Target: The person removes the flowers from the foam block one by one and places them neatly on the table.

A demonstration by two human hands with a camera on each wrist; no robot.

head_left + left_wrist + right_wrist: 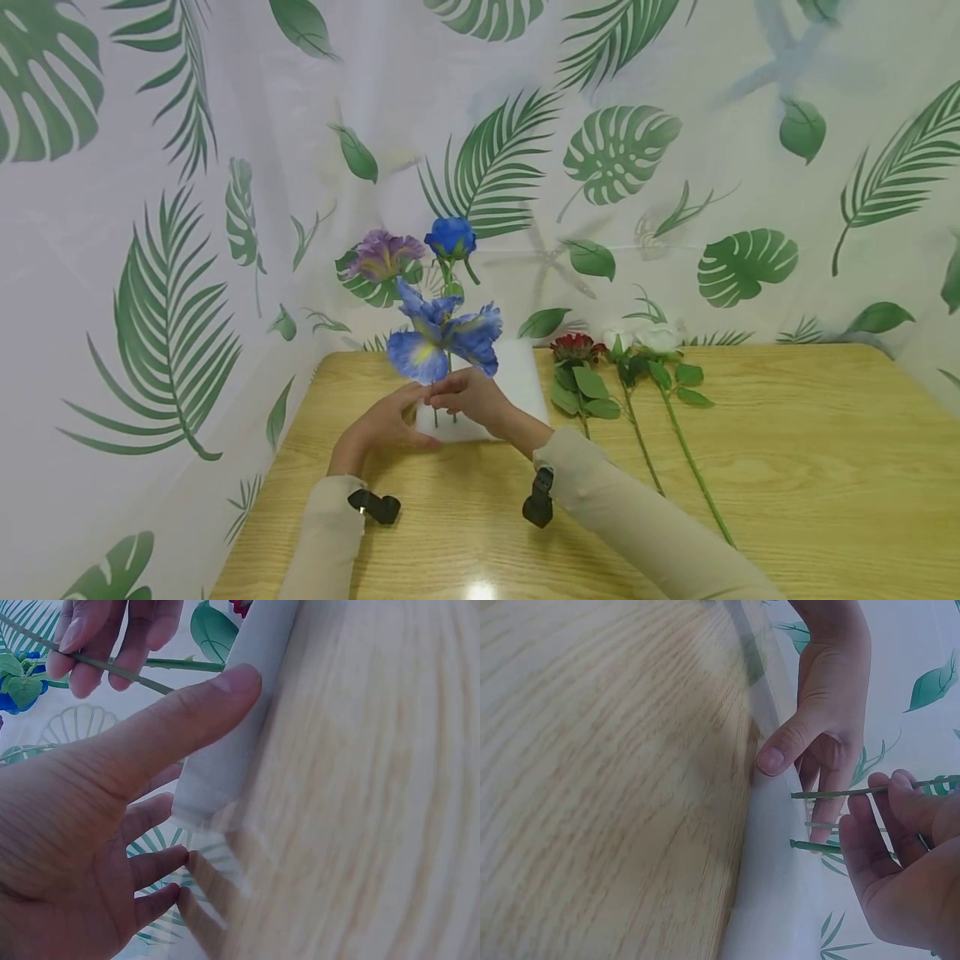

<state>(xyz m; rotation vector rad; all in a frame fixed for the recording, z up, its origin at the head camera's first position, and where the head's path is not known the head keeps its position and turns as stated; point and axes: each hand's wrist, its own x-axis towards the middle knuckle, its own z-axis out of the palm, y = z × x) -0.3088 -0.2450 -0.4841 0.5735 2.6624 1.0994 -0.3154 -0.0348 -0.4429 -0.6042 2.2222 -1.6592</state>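
Note:
A blue iris with yellow markings [431,337] stands upright over a white foam block [521,375]. My right hand [472,396] pinches its thin green stem [840,793] between thumb and fingers, low near the block. The stem's lower end meets the foam's upper face. A second green stem [810,845] rises close beside it. My left hand [386,425] rests at the block's front left corner, thumb extended along the front side, other fingers spread along the left. Behind the iris are a blue rose [451,238] and a purple ruffled flower [384,254], their stems partly hidden.
To the right, a red flower [577,348] and two white flowers, one a white rose [658,337], lie with long stems on the wooden table [810,442]. A leaf-printed white curtain [480,83] hangs behind and at the left. Both wrists wear black cameras.

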